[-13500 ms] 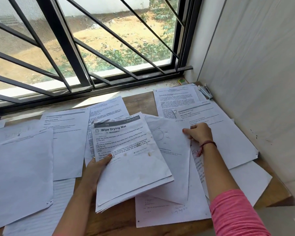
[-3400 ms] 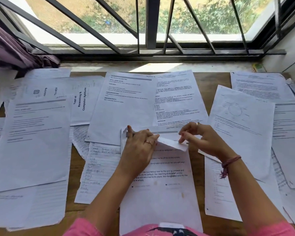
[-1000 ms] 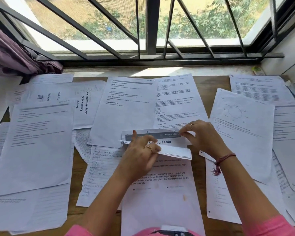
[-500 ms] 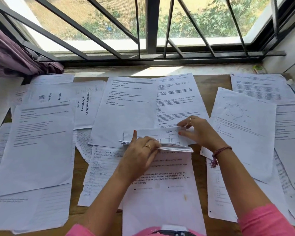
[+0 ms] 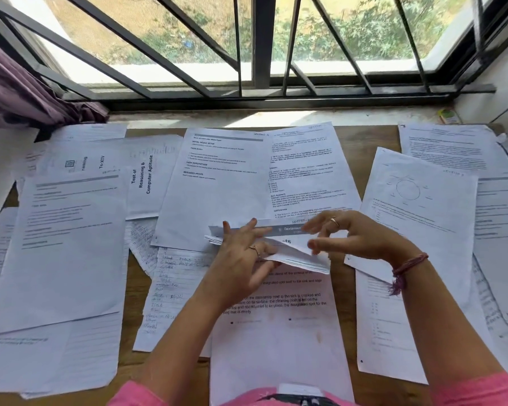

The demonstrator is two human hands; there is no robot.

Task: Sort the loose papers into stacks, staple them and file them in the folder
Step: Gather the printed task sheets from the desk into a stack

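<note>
A stack of printed sheets [image 5: 276, 332] lies at the middle of the worktop's near edge, its far end curled up and bent back toward the person. The left hand [image 5: 244, 259] rests on that bent end, fingers spread and fairly straight, pressing the pages. The right hand [image 5: 352, 235] pinches the raised top page [image 5: 299, 253] between thumb and fingers at its right side. Loose papers cover the wooden worktop [image 5: 346, 288]: a sheet with a circle diagram [image 5: 417, 218] toward the right edge, a handwritten page [image 5: 170, 288] just left of the stack, and a sheet titled "Test of Reasoning & Computer Aptitude" [image 5: 147, 177] toward the far left corner. A purple curtain [image 5: 21, 92] hangs above that corner.
</note>
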